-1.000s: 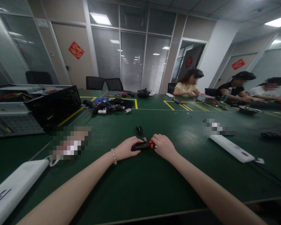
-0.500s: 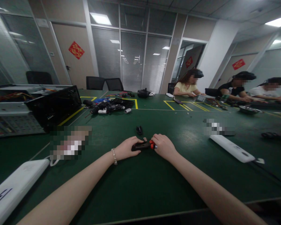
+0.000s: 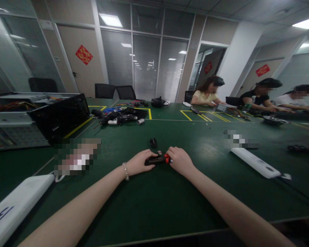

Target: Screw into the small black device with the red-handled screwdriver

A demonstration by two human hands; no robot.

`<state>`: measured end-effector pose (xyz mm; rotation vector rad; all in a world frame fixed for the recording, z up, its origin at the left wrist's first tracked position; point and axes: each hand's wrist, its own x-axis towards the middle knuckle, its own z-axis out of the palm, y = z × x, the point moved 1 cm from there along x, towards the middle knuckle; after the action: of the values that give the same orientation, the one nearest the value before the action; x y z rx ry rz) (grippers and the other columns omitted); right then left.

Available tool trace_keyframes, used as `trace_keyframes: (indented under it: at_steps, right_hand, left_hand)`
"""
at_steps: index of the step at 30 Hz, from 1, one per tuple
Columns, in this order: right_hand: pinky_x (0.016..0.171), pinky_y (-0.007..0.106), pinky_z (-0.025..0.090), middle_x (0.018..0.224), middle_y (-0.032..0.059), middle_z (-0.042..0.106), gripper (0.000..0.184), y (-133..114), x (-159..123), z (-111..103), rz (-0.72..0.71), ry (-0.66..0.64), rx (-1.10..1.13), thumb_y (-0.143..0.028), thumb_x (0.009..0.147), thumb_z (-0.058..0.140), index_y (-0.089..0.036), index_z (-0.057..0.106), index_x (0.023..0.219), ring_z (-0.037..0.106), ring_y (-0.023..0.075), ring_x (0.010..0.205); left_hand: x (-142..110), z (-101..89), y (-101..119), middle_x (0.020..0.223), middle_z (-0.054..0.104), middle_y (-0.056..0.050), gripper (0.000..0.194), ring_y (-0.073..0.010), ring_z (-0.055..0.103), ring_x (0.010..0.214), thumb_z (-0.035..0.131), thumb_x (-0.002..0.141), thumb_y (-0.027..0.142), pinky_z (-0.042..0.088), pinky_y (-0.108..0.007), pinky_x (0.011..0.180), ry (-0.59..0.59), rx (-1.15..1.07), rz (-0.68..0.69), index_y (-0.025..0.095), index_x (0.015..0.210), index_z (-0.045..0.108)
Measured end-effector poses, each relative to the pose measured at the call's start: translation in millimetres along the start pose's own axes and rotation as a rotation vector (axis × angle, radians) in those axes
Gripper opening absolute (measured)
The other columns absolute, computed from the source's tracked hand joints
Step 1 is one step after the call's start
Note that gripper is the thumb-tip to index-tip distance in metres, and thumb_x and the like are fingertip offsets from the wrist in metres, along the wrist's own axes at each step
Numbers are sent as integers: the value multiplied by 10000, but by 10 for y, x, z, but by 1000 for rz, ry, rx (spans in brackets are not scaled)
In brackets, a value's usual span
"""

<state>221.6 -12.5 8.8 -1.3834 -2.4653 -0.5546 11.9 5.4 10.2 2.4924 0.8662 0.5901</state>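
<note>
Over the green table (image 3: 149, 206), both hands meet on a small black device with a red end (image 3: 156, 160). My left hand (image 3: 137, 163), with a bracelet at the wrist, has its thumb and fingers closed around the black body. At the red end, the fingers of my right hand (image 3: 181, 159) are curled and pinching; they partly hide that end, where a pale tip shows. The device's exact kind is too small to tell. Just beyond it lies a coiled black cable (image 3: 153, 142). A tiny pale piece (image 3: 159, 152) shows at its upper edge.
A white power bank (image 3: 23, 202) is at the near left, another white bar-shaped one (image 3: 256, 163) at the right. An open computer case (image 3: 59, 120) stands at the left. Tools and cables (image 3: 121, 116) lie piled farther back. Several people sit at the far right.
Almost nothing differs. Both hands keep their hold on the black device in the same spot. At the far right, a person in yellow has shifted their hands slightly.
</note>
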Motion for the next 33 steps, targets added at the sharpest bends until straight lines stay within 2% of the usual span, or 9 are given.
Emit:
trace_keyframes:
  at_steps: [33]
  right_hand:
    - [673,264,343,877,54,569,167,-13,13,-21,6,-13,6,-122,700,520,-147,583,852,478,156,749]
  left_hand:
    - [-5,-10,11,998,521,-36,369,-192,517,886,599,738,237,424,-326,785,-9,-2,-27,213,1094,507]
